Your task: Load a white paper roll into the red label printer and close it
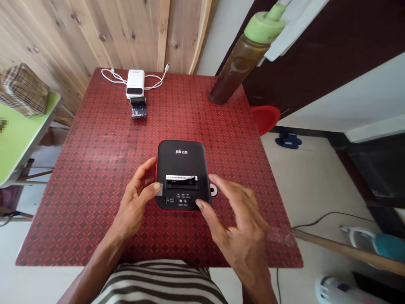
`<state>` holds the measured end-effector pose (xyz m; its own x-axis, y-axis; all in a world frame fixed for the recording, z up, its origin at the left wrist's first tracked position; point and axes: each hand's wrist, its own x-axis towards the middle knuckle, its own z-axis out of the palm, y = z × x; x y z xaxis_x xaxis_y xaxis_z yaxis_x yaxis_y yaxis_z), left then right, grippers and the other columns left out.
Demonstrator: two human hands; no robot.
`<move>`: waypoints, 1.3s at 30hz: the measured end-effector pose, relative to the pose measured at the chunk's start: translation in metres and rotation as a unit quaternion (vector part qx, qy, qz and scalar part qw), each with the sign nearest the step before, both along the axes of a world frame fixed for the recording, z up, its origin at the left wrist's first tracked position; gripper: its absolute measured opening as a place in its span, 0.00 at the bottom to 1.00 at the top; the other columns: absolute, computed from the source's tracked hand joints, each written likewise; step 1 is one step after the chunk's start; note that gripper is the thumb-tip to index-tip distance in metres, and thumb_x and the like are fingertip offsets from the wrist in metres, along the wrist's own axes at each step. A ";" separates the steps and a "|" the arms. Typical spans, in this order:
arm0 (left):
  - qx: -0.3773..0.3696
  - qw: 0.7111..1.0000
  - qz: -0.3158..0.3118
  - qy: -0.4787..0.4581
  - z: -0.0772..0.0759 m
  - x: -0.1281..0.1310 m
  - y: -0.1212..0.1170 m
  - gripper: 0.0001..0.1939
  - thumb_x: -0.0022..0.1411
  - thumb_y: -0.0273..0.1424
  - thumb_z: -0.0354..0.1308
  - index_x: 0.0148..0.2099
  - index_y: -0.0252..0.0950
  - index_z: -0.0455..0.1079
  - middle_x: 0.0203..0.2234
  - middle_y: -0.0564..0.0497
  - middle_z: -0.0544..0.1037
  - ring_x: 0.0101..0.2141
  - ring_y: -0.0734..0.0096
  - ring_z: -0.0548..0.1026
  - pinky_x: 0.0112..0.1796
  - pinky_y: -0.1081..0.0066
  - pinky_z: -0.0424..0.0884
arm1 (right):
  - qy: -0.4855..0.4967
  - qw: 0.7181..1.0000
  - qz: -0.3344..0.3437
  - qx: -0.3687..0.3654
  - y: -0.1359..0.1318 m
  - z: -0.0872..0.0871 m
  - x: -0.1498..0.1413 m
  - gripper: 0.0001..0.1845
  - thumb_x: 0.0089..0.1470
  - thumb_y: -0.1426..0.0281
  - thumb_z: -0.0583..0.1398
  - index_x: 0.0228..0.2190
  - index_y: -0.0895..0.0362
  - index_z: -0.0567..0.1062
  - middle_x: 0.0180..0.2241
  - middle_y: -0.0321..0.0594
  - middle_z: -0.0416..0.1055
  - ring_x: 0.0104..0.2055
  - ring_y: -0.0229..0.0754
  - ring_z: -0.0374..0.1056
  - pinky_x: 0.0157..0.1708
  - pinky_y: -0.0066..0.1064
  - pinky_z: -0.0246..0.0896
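One plaid bag (27, 90) sits on a green table (19, 143) at ten o'clock from a black device (182, 165), which lies at the centre of the scene on a patterned red table (95, 131). At eight o'clock, a person's left hand (134, 196) rests its thumb on the device's corner, fingers curled along the edge. Toward eleven o'clock, a white power bank (135, 82) with a white cable (155, 82) sits just beyond a short black roll (138, 107). A white ring (214, 190) shows at four o'clock, beside the right hand (242, 217), whose thumb and forefinger stand well parted about the device's near corner. From overhead, one cannot tell whether either hand grips the device or merely touches it. A brown bottle (238, 63) with a green cap (265, 27) stands at one o'clock, a red stool (265, 119) at two.
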<state>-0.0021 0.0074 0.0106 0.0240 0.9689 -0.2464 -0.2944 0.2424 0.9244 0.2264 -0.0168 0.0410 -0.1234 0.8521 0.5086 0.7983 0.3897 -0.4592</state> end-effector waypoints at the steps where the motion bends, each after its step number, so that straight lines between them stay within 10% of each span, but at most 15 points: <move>1: 0.000 1.000 -0.005 0.002 0.000 -0.001 -0.003 0.31 0.72 0.40 0.71 0.73 0.48 0.74 0.74 0.47 0.75 0.72 0.46 0.73 0.69 0.49 0.71 | 0.004 1.000 -0.021 -0.012 -0.003 -0.003 0.001 0.24 0.73 0.63 0.68 0.65 0.55 0.75 0.54 0.51 0.85 0.54 0.53 0.81 0.56 0.49 0.80; 6: -0.010 1.000 0.000 0.028 0.004 -0.001 -0.006 0.30 0.70 0.38 0.72 0.72 0.49 0.75 0.72 0.46 0.77 0.63 0.47 0.80 0.60 0.51 0.79 | 0.040 0.995 -0.060 -0.070 -0.014 -0.021 -0.001 0.29 0.75 0.51 0.64 0.67 0.54 0.75 0.51 0.50 0.86 0.51 0.54 0.84 0.51 0.49 0.84; 29: -0.039 0.998 0.056 -0.001 0.011 0.004 0.000 0.30 0.63 0.31 0.70 0.68 0.45 0.78 0.68 0.47 0.81 0.69 0.47 0.75 0.69 0.49 0.69 | 0.096 0.991 -0.038 -0.080 -0.014 -0.029 -0.008 0.33 0.72 0.53 0.68 0.70 0.54 0.73 0.54 0.52 0.86 0.53 0.56 0.85 0.51 0.51 0.86; 39: 0.033 0.998 0.021 0.042 -0.011 -0.005 -0.006 0.30 0.71 0.38 0.68 0.73 0.48 0.73 0.71 0.46 0.78 0.67 0.47 0.77 0.62 0.53 0.75 | 0.016 1.000 0.019 -0.013 0.018 0.010 0.005 0.14 0.75 0.71 0.65 0.58 0.53 0.82 0.49 0.45 0.88 0.48 0.49 0.82 0.51 0.45 0.82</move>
